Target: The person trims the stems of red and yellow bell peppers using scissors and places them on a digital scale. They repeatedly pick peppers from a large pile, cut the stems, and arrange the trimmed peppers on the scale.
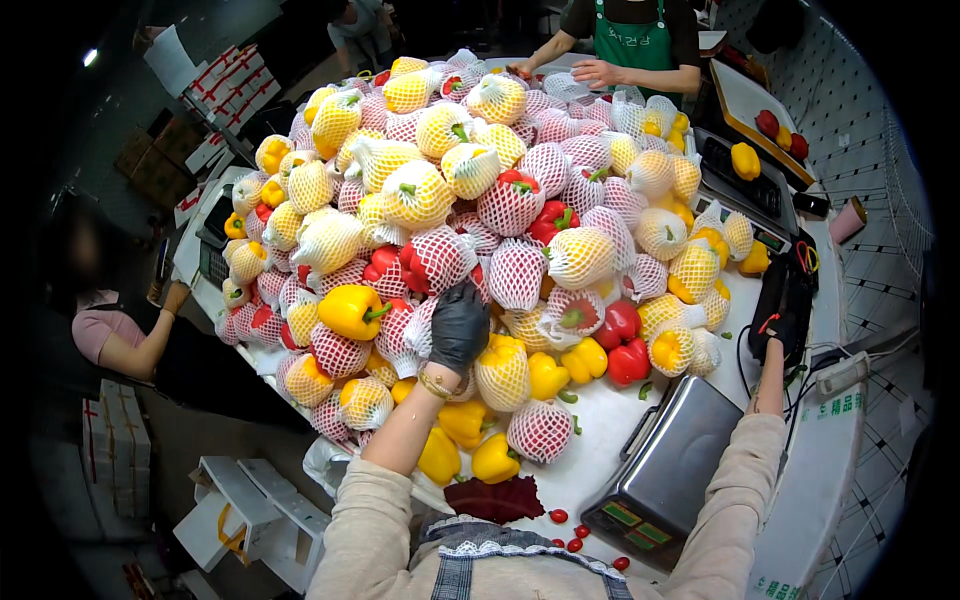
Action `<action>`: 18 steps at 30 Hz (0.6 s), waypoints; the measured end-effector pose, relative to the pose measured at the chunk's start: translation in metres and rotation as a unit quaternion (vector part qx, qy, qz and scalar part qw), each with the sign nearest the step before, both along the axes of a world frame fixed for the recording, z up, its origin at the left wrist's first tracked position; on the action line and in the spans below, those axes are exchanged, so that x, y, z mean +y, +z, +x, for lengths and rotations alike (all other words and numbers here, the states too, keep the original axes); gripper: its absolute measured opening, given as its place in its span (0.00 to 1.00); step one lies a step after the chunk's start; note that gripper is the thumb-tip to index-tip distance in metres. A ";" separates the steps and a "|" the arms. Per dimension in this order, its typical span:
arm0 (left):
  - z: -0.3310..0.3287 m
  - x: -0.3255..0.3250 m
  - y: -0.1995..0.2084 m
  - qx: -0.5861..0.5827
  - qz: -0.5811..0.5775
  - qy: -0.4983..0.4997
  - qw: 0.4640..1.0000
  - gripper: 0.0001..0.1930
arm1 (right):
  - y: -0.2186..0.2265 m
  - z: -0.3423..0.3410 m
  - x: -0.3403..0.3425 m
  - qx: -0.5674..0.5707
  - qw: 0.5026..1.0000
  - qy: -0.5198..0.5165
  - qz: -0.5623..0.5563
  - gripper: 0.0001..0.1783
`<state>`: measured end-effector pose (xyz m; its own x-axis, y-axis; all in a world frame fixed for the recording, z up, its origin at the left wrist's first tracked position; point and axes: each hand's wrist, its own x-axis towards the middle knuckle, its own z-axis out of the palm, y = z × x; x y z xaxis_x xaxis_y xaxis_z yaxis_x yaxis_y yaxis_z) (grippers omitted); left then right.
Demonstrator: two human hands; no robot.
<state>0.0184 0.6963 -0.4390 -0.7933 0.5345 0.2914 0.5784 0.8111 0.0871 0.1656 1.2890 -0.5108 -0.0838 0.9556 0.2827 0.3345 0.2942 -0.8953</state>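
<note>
**Near side of pile: L hand in at the front peppers, R hand out by the black gear**

L hand: black glove, back of hand to cam, fingers pointing into the pile. Fingertips hidden, so can't tell if spread, pressed together or pinching smth. Nearest item = red netted pepper, just past the fingers, near front-center of heap; contact unclear. Gold bracelet on that wrist.

R hand: dark glove too, well apart from L, at R side of table nr black gear. Small red-orange bit shows at the fingers; grip n/a, too dark to tell.

Heap = red + yellow bell peppers, most in white foam nets, some bare. Bare yellow pepper sits L of L hand, stem pointing R. Two bare red peppers touch each other, R of L hand.

White table also has: silver scale btwn the forearms, dark red sheet and a few cherry tomatoes at near edge. Second scale, upper R, w/ one yellow pepper on it.

Co-worker in green apron at far side, both hands at back of heap. Another person, pink sleeve, at L edge.
</note>
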 end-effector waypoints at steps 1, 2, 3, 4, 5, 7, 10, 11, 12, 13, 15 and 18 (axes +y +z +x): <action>0.004 -0.005 -0.005 0.054 0.010 -0.017 0.998 0.17 | -0.002 0.001 0.001 -0.002 1.000 -0.004 0.001 0.09; 0.005 -0.007 -0.005 0.066 0.033 -0.007 0.997 0.18 | -0.002 0.004 0.003 -0.002 1.000 -0.008 0.004 0.09; 0.009 -0.011 -0.005 0.076 0.053 0.005 0.996 0.19 | -0.003 0.006 0.003 -0.004 1.000 -0.008 0.005 0.09; 0.014 -0.016 -0.003 0.087 0.074 0.017 0.993 0.20 | -0.004 0.006 0.003 -0.003 1.000 -0.009 0.009 0.09; 0.023 -0.015 0.007 0.064 0.076 0.038 0.994 0.23 | -0.004 0.008 0.004 -0.006 1.000 -0.011 0.012 0.09; 0.033 -0.023 0.010 0.066 0.098 0.062 0.991 0.29 | -0.001 0.011 0.004 -0.005 1.000 -0.014 0.023 0.09; 0.044 -0.025 0.010 0.117 0.093 0.144 0.978 0.37 | 0.004 0.021 0.005 0.002 0.999 -0.017 0.048 0.09; 0.045 -0.033 -0.001 0.069 0.145 0.145 0.976 0.38 | 0.005 0.029 0.007 0.009 0.998 -0.017 0.066 0.09; 0.045 -0.043 -0.012 0.016 0.198 0.139 0.970 0.40 | 0.009 0.033 0.005 0.013 0.994 -0.014 0.109 0.09; 0.043 -0.044 -0.018 0.007 0.214 0.122 0.969 0.40 | 0.016 0.039 0.000 -0.014 0.984 -0.030 0.176 0.09; 0.044 -0.058 -0.019 0.012 0.177 0.130 0.976 0.40 | 0.063 0.046 -0.054 -0.140 0.951 -0.069 0.268 0.09; 0.043 -0.038 -0.002 0.093 0.018 0.139 0.986 0.38 | 0.092 0.102 -0.096 -0.096 0.937 0.029 0.336 0.06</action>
